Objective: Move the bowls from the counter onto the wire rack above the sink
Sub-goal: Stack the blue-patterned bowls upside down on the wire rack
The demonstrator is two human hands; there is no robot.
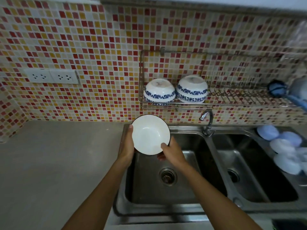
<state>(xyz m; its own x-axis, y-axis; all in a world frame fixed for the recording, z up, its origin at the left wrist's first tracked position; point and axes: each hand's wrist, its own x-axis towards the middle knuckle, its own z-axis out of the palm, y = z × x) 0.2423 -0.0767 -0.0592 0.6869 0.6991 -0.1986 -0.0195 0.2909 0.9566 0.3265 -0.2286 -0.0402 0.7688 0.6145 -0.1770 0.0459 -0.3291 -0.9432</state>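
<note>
Head view. Two bare forearms are seen reaching forward from the bottom edge over the stainless-steel double sink (216, 163). A round white bowl with a thin dark rim (150, 134) is held between both hands above the left basin's far edge, tilted so its glossy inside faces the camera. The left hand (128, 143) is cupped against the bowl's left side, its thumb laid along the rim. The right hand (172, 151) grips the lower right rim, thumb hooked inside the bowl, fingers curled behind it. A round metal drain (167, 177) is seen in the left basin, below the hands.

Higher up, a wall-mounted chrome wire rack (232, 102) is fixed to the red, yellow and cream mosaic tile wall (83, 39). Two white bowls with blue floral bands are set upside down side by side at the rack's left end: one at the far left (159, 92), one just right of it (191, 88). A chrome tap (206, 120) stands behind the sink. The grey table (58, 163) lies at the left. A white double wall socket (51, 76) is mounted above it.
</note>
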